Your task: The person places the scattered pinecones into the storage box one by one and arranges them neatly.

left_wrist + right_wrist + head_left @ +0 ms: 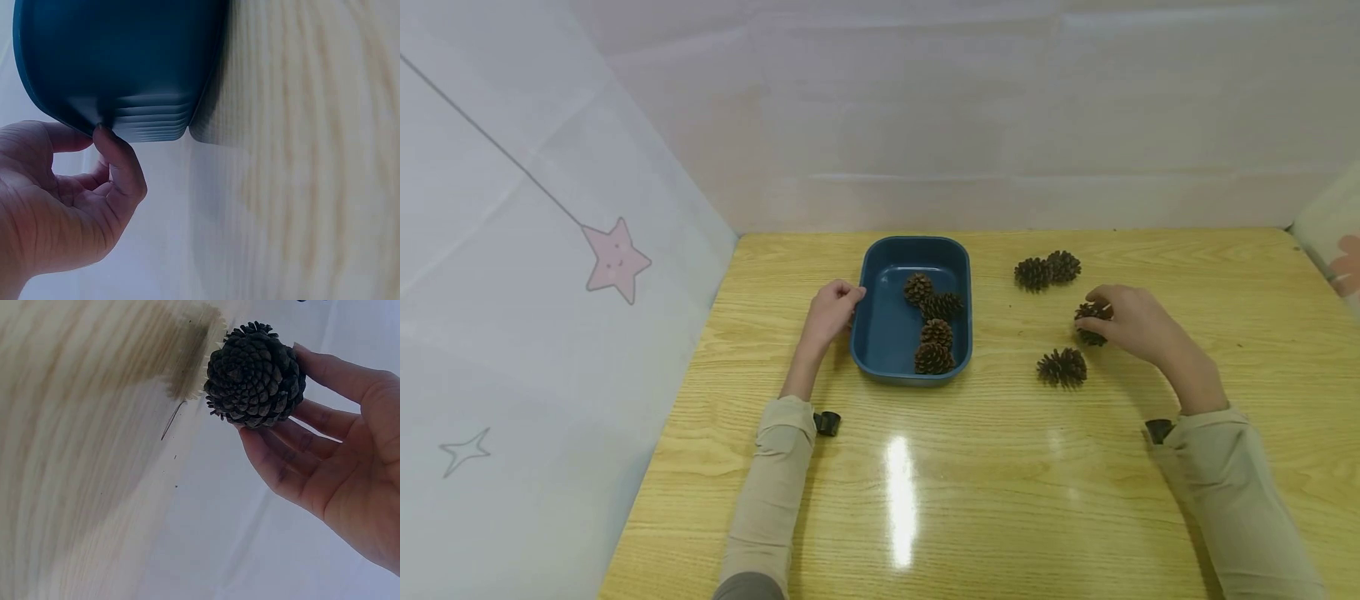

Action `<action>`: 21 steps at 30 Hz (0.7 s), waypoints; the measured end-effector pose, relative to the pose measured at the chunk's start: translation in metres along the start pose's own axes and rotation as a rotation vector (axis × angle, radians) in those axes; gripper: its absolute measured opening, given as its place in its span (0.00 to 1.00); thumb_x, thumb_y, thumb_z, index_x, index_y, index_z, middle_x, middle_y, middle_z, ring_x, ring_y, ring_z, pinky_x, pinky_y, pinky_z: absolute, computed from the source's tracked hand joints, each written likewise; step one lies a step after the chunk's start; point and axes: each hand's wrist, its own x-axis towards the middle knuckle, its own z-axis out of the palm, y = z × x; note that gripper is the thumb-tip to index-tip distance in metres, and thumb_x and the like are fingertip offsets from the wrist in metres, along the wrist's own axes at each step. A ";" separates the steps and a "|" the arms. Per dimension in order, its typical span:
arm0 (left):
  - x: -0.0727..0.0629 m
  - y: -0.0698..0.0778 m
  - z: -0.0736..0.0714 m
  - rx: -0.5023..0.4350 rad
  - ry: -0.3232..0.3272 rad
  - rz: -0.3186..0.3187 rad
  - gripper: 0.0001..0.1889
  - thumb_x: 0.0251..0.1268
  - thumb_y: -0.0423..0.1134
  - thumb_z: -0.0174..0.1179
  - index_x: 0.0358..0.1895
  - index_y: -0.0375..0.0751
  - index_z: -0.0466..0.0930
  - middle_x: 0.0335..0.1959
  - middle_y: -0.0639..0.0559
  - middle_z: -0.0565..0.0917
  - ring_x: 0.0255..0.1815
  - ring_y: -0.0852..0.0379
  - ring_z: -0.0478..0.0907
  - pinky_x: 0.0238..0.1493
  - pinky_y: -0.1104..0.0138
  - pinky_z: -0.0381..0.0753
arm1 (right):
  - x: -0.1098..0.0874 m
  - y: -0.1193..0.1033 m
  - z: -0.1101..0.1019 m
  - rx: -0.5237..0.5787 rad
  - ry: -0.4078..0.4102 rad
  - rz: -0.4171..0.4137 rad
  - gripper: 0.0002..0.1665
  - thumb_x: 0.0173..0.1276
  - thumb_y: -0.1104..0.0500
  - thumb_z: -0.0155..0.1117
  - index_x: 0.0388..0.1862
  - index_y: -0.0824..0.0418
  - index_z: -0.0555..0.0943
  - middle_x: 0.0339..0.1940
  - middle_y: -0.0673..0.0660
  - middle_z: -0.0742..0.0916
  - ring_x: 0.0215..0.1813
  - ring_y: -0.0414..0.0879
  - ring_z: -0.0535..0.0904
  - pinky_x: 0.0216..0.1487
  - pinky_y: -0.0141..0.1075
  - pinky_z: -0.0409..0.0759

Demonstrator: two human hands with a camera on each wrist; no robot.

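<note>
**Gripping a cone at the right, steadying the tray at the left**

Holding a pine cone (1091, 321) in your right hand (1131, 321), you have the fingers curled around it from the far side and beneath; the right wrist view shows the fingertips cupping its scales with the base of the cone facing the camera. The grip looks light, which suits a brittle, open-scaled thing. Whether the cone is touching the wooden table (1000, 500) or just off it, the pictures do not settle.

Your left hand (829, 312) sits at the left rim of the blue tray (880, 333). The left wrist view shows the thumb and one curled finger (119, 162) touching the tray's outer wall near its lower edge. The contact is narrow, at the tips only, not a full clasp; judged from its position, it serves to keep the tray from sliding.

Four cones (934, 325) lie inside the tray, gathered along its right side and near end; the left half of the floor is bare.

On the table to the right of the tray, a pair of cones (1047, 270) lie touching each other near the far edge, and a single cone (1062, 367) lies nearer to you, just beside the one in your hand. All three loose cones are well apart from the tray.
</note>
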 end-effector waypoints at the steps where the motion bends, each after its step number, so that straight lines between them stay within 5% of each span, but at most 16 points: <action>1: 0.000 0.000 0.000 0.000 -0.001 -0.001 0.18 0.78 0.47 0.56 0.49 0.32 0.80 0.36 0.44 0.77 0.33 0.51 0.75 0.36 0.56 0.83 | 0.000 -0.001 0.000 -0.002 0.000 0.001 0.31 0.77 0.55 0.65 0.64 0.80 0.73 0.57 0.80 0.81 0.56 0.74 0.79 0.54 0.65 0.77; 21: 0.001 0.000 0.000 -0.003 -0.004 -0.002 0.18 0.78 0.47 0.56 0.50 0.31 0.81 0.37 0.44 0.78 0.34 0.51 0.75 0.38 0.55 0.83 | 0.002 -0.004 -0.005 0.020 0.052 0.006 0.34 0.77 0.57 0.65 0.70 0.79 0.67 0.60 0.80 0.78 0.59 0.76 0.75 0.57 0.67 0.74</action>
